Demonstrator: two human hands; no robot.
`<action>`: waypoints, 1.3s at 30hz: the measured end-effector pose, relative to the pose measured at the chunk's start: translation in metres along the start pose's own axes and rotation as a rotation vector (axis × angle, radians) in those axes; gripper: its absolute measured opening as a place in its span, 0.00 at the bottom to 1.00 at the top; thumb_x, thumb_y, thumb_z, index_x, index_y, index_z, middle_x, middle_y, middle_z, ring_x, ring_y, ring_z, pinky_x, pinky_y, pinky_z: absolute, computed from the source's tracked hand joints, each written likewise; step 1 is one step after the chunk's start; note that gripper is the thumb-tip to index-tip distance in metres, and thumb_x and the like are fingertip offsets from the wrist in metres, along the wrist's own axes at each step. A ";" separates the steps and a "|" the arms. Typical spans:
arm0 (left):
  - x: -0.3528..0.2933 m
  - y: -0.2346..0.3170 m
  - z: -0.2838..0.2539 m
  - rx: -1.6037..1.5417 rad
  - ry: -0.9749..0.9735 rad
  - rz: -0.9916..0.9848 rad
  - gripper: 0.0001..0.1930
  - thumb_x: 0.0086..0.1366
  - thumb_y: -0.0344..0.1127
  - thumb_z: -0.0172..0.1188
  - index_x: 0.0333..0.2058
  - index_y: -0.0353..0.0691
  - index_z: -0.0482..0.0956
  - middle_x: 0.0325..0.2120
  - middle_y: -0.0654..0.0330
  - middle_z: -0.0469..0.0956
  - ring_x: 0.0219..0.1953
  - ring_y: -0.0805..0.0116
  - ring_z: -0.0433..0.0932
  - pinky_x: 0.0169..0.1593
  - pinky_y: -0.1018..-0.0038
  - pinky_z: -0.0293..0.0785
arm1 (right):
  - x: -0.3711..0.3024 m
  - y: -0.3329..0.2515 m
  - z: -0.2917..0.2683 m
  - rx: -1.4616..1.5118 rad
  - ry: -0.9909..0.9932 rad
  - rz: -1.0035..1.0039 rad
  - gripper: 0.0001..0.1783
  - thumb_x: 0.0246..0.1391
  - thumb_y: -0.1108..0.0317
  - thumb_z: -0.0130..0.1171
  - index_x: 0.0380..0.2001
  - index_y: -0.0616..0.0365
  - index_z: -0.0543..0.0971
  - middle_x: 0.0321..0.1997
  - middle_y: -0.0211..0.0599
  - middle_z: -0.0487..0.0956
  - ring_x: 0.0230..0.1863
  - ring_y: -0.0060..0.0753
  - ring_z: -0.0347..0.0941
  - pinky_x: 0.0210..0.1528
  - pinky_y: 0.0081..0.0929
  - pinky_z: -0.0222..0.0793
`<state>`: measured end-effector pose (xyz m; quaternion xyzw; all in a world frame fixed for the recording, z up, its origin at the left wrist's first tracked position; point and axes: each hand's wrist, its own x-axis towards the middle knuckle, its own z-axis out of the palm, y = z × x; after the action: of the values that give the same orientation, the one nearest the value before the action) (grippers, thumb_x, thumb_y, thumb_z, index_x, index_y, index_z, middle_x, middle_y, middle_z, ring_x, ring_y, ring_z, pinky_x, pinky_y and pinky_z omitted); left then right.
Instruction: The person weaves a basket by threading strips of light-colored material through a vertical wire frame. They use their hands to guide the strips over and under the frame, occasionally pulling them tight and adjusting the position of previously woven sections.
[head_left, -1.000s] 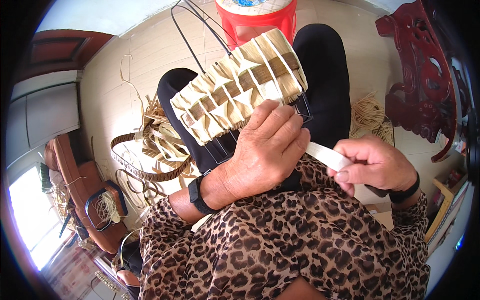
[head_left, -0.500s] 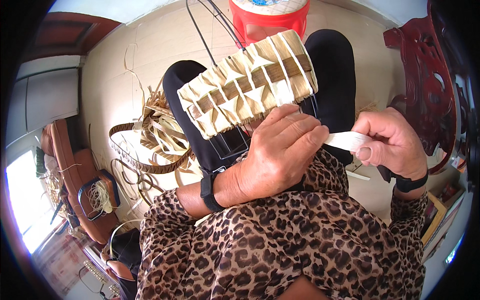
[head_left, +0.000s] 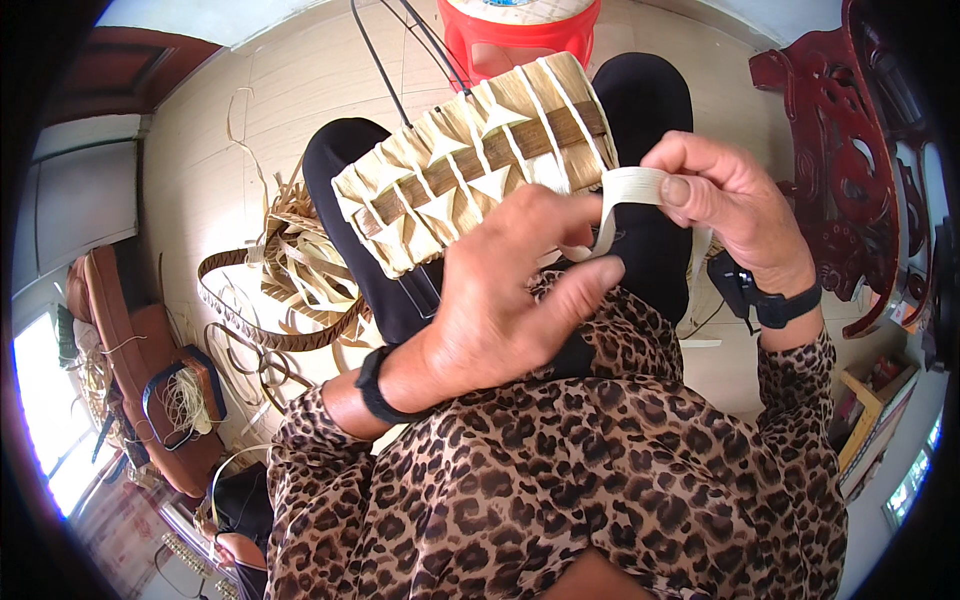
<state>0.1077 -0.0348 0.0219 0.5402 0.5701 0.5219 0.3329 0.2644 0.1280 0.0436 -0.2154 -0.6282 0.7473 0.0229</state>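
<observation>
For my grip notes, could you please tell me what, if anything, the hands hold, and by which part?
The right hand pinches the pale strip beside its bend; whether the left hand holds anything cannot be told.

Red plastic stool (head_left: 575, 45) at top, pale patterned seat on it, on beige tiled floor (head_left: 205, 180). Dark red carved wood furniture (head_left: 825, 90) upper right. Left edge: grey cabinet (head_left: 80, 205), brown seat (head_left: 115, 310), bright window (head_left: 42, 420). Brown patterned band (head_left: 285, 341) looped on floor. Another person's arm (head_left: 243, 550), lower left, partly cut off.
</observation>
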 end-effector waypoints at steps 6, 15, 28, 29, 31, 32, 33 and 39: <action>0.028 0.012 -0.027 -0.452 -0.080 -0.444 0.18 0.61 0.42 0.61 0.42 0.34 0.76 0.26 0.64 0.76 0.27 0.82 0.72 0.29 0.83 0.68 | 0.020 -0.012 0.002 -0.191 -0.107 -0.087 0.14 0.59 0.61 0.55 0.37 0.63 0.75 0.27 0.21 0.69 0.30 0.12 0.63 0.34 0.12 0.60; 0.032 0.002 -0.025 -0.879 -0.050 -0.575 0.08 0.61 0.34 0.60 0.32 0.35 0.81 0.27 0.57 0.81 0.29 0.74 0.78 0.32 0.79 0.73 | 0.010 0.013 -0.011 -0.256 0.104 -0.354 0.18 0.51 0.62 0.63 0.41 0.63 0.76 0.36 0.30 0.76 0.36 0.20 0.71 0.38 0.16 0.67; 0.048 0.009 -0.010 -0.818 -0.061 -0.575 0.08 0.62 0.35 0.59 0.30 0.37 0.80 0.22 0.60 0.79 0.19 0.81 0.72 0.22 0.86 0.65 | 0.006 -0.011 0.019 -0.577 0.450 -0.273 0.07 0.57 0.71 0.55 0.32 0.65 0.78 0.21 0.32 0.76 0.24 0.17 0.70 0.26 0.17 0.65; 0.050 0.012 -0.008 -0.727 -0.059 -0.591 0.08 0.62 0.35 0.59 0.30 0.37 0.79 0.21 0.61 0.78 0.18 0.81 0.71 0.21 0.86 0.64 | 0.007 -0.014 0.021 -0.576 0.465 -0.267 0.08 0.57 0.71 0.53 0.33 0.66 0.77 0.21 0.32 0.76 0.23 0.15 0.68 0.25 0.16 0.64; 0.053 0.015 -0.006 -0.577 -0.107 -0.615 0.08 0.62 0.35 0.59 0.30 0.35 0.79 0.20 0.63 0.77 0.18 0.81 0.72 0.20 0.86 0.64 | 0.010 -0.012 0.023 -0.546 0.495 -0.296 0.08 0.57 0.71 0.53 0.33 0.66 0.77 0.21 0.32 0.75 0.23 0.14 0.67 0.25 0.16 0.64; 0.053 0.015 -0.004 -0.578 -0.106 -0.612 0.08 0.62 0.35 0.59 0.30 0.35 0.79 0.20 0.63 0.77 0.18 0.81 0.72 0.20 0.86 0.64 | 0.011 -0.010 0.024 -0.513 0.524 -0.325 0.08 0.57 0.71 0.53 0.34 0.66 0.77 0.20 0.31 0.74 0.23 0.14 0.66 0.25 0.16 0.63; 0.054 0.015 -0.002 -0.538 -0.111 -0.634 0.08 0.63 0.35 0.59 0.31 0.35 0.78 0.20 0.62 0.77 0.19 0.80 0.74 0.19 0.86 0.65 | 0.013 -0.007 0.025 -0.532 0.521 -0.334 0.09 0.58 0.71 0.51 0.36 0.67 0.76 0.20 0.30 0.73 0.22 0.14 0.64 0.24 0.17 0.63; 0.053 0.014 0.001 -0.557 -0.058 -0.595 0.09 0.64 0.34 0.57 0.32 0.32 0.78 0.21 0.59 0.78 0.21 0.75 0.78 0.20 0.85 0.71 | 0.009 -0.007 0.026 -0.268 0.373 -0.105 0.14 0.61 0.65 0.45 0.38 0.65 0.75 0.20 0.25 0.68 0.23 0.13 0.60 0.24 0.17 0.58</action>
<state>0.1020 0.0149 0.0444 0.2556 0.5287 0.5217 0.6189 0.2450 0.1077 0.0506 -0.3179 -0.7170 0.6023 0.1485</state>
